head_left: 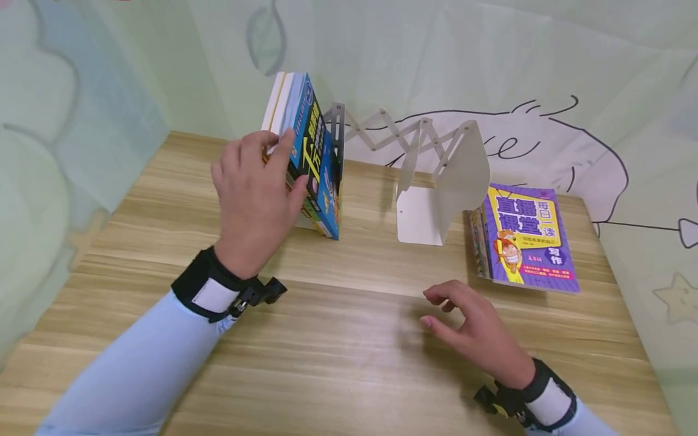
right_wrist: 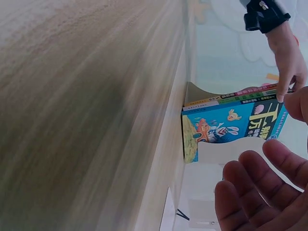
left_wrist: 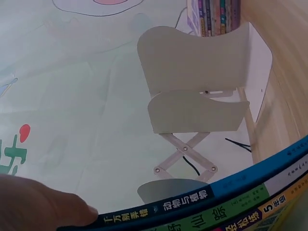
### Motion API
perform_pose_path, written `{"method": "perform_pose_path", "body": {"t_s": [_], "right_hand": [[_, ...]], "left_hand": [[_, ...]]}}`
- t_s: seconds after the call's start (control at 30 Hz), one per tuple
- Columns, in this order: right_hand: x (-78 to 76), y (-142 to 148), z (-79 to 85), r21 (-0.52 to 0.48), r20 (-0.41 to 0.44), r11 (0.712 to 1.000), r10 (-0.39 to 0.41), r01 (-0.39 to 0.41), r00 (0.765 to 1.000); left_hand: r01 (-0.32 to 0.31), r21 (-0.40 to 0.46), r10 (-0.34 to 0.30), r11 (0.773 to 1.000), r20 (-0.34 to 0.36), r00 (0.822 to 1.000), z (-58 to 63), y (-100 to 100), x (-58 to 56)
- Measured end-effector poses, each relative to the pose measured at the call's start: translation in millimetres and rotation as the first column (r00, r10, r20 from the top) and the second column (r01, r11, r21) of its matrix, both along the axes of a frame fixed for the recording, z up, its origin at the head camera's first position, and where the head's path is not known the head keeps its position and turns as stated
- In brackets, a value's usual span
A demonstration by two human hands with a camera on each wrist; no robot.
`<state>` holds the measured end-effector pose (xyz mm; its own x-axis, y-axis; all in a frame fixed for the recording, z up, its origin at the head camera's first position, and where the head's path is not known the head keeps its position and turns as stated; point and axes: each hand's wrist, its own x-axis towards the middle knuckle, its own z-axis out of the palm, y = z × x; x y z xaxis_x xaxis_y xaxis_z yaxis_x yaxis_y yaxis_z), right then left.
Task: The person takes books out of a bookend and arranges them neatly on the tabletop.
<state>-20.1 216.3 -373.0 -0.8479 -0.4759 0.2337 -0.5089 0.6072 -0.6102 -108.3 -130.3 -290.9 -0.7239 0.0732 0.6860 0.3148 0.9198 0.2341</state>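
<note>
My left hand (head_left: 253, 194) grips a few upright books, its thumb across the front cover of a blue book (head_left: 314, 151) and its fingers over the top edges. These books stand at the left end of a pale expandable bookend (head_left: 463, 169), beside one of its upright plates. Blue, green and yellow spines show in the left wrist view, where the thumb (left_wrist: 43, 204) lies near the blue book's spine (left_wrist: 183, 204). Over the table, front right, my right hand (head_left: 482, 333) holds nothing, its fingers loosely bent and apart in the right wrist view.
Right of the bookend, a group of books with a purple-and-yellow cover (head_left: 531, 242) stands on the wooden table (head_left: 338, 345). The bookend's crisscross metal links (head_left: 376, 130) run along the back, close to a wall covering (head_left: 349, 54) printed with drawings.
</note>
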Motion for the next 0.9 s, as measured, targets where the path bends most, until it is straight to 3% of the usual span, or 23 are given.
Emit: {"method": "perform_pose_path", "body": {"t_s": [0.3, 0.47, 0.6, 0.73, 0.8, 0.9], "right_hand": [[2.3, 1, -2.1, 0.005, 0.032, 1.000, -0.014, 0.014, 0.999], [2.6, 1, -3.0, -0.004, 0.025, 1.000, -0.012, 0.012, 1.000], [3.8, 1, -3.3, -0.006, 0.037, 1.000, -0.009, 0.009, 0.999], [5.5, 0, -3.6, -0.004, 0.050, 1.000, -0.014, 0.014, 0.999], [6.1, 0, -3.7, -0.005, 0.051, 1.000, -0.015, 0.015, 0.999], [6.3, 0, -3.7, -0.011, 0.048, 1.000, -0.013, 0.014, 0.999]], "left_hand": [[0.043, 0.027, -0.041, 0.999, -0.077, 0.996, 0.0, 11, 8.1], [0.113, 0.024, -0.112, 0.993, -0.056, 0.992, -0.9, 16, 12.3], [0.158, 0.094, -0.158, 0.983, -0.008, 0.987, -4.3, 19, 14.7], [0.157, 0.184, -0.163, 0.970, 0.016, 0.987, -8.2, 21, 16.7], [0.159, 0.248, -0.166, 0.956, 0.008, 0.986, -10.3, 20, 16.3], [0.174, 0.361, -0.175, 0.916, -0.030, 0.984, -12.4, 18, 14.6]]}}
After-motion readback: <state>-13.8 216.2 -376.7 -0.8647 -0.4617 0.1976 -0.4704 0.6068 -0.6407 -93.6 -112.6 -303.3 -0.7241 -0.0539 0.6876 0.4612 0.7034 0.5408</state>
